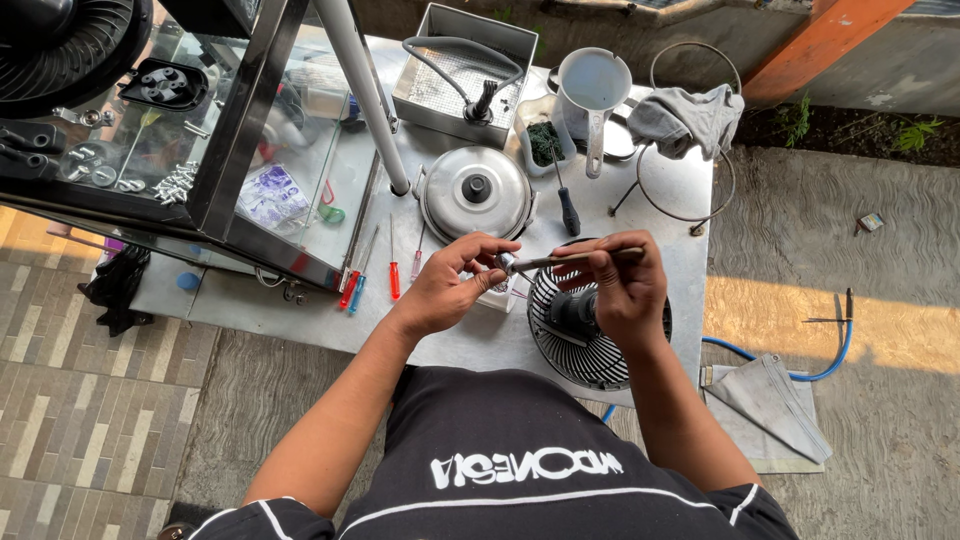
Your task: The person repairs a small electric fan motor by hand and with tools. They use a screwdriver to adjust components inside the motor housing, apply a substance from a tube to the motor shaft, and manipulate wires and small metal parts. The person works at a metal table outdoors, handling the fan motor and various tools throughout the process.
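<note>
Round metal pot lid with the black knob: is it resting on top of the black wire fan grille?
No, the round metal pot lid lies flat on the grey table, apart from the black wire fan grille nearer the person.

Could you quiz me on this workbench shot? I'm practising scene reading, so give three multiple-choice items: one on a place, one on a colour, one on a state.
1. Where does the fan grille lie?
A. Under the right hand
B. Inside the glass case
C. On the ground

2. What colour is the hose on the ground at right?
A. Red
B. Blue
C. Yellow

3. What is the state of the right hand?
A. Open and flat
B. Closed on a thin brush-like tool
C. Resting on the pot lid

Answers: 1 A, the grille sits on the table just beneath that hand. 2 B, it curves blue past a grey cloth. 3 B, its fingers pinch the thin brush-like tool, whose tip meets the left hand.
</note>
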